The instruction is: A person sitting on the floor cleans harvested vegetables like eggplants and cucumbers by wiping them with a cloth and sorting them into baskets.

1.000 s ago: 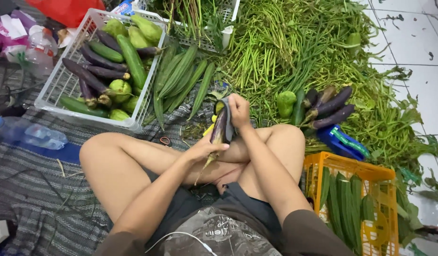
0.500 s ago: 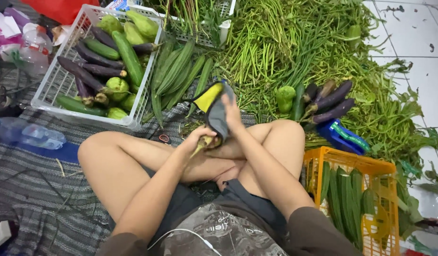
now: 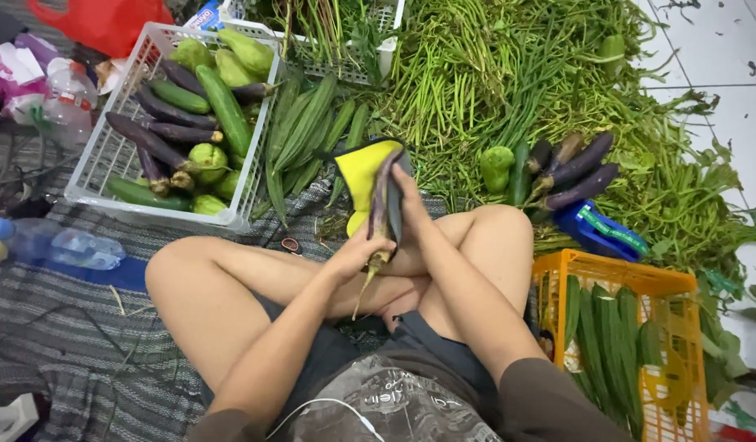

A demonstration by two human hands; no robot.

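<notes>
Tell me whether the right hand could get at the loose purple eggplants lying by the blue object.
Probably yes, once freed. The right hand is pressed on a yellow cloth around an eggplant. The loose eggplants lie uncovered on the greens, past the right knee, with nothing between.

A blue-and-white printed packet (image 3: 204, 15) peeks out at the top of the frame, beside a red plastic bag (image 3: 108, 23). Clear plastic bottles (image 3: 75, 248) lie at the left edge. A blue wrapper with a green label strip (image 3: 611, 231) sits right of centre.

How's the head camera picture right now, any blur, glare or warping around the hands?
Head view: even light, soft shadows, no glare on the tiles; left hand, right hand and eggplant fairly sharp; wide-angle bending toward the edges, seen at the white basket.
</notes>
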